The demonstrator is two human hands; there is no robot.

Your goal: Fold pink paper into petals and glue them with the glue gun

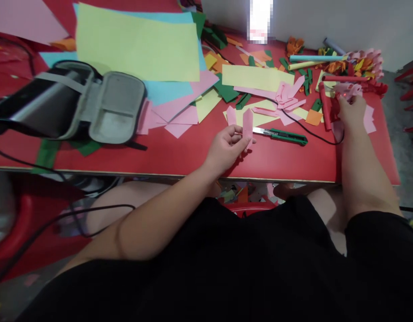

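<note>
Between the thumb and fingers of my left hand (228,145), a folded pink paper strip (248,123) with a pointed top is held upright. Just right of it lies a green utility knife (288,136), blade out toward that hand. At the right end of the table, my right hand (353,107) is closed around what looks like a pink glue gun (352,89) with a small red light; my fingers partly hide it. Red paper rolls (325,105) lie beside it. Several folded pink strips (290,96) are piled between my hands.
An open grey-lined case (121,107) sits at left near large sheets of yellow paper (135,44). A black cable (293,123) crosses the red table (179,156). Paper flowers (364,62) and blue and yellow rolls (315,58) lie at the back right.
</note>
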